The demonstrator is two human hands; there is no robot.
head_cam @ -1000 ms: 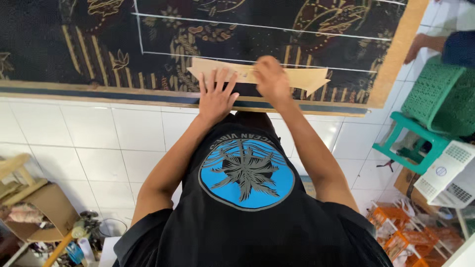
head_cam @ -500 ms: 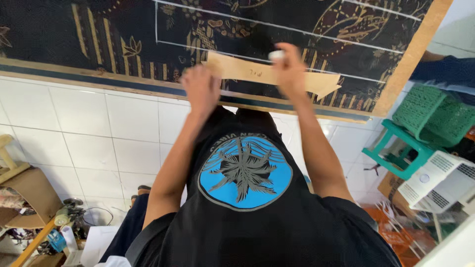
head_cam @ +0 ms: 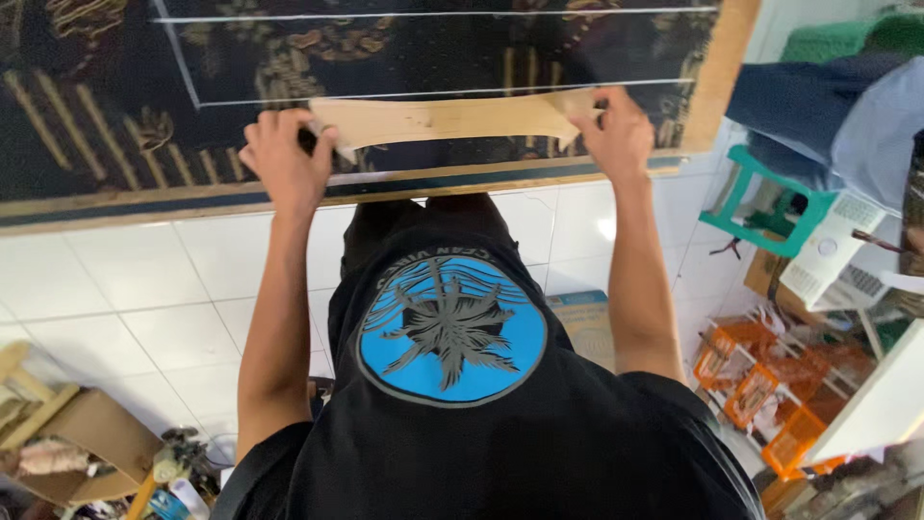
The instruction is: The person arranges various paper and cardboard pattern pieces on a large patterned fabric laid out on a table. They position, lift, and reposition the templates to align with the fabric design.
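Left hand point(head_cam: 282, 162) and right hand point(head_cam: 616, 138) each press flat, fingers spread, on opposite ends of a cardboard pattern point(head_cam: 452, 119) lying on dark patterned cloth point(head_cam: 115, 125).

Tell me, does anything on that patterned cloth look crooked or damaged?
Nothing stands out. The tan paper pattern lies flat on the dark cloth, with the left hand and right hand pressing its two ends. No tear or spill shows.

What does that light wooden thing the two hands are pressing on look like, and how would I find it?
Find the big dark patterned cloth with white chalk lines on the table. Near its front edge lies a flat, pale cardboard template, left hand and right hand at its ends. It alone is plain tan, with flared ends.
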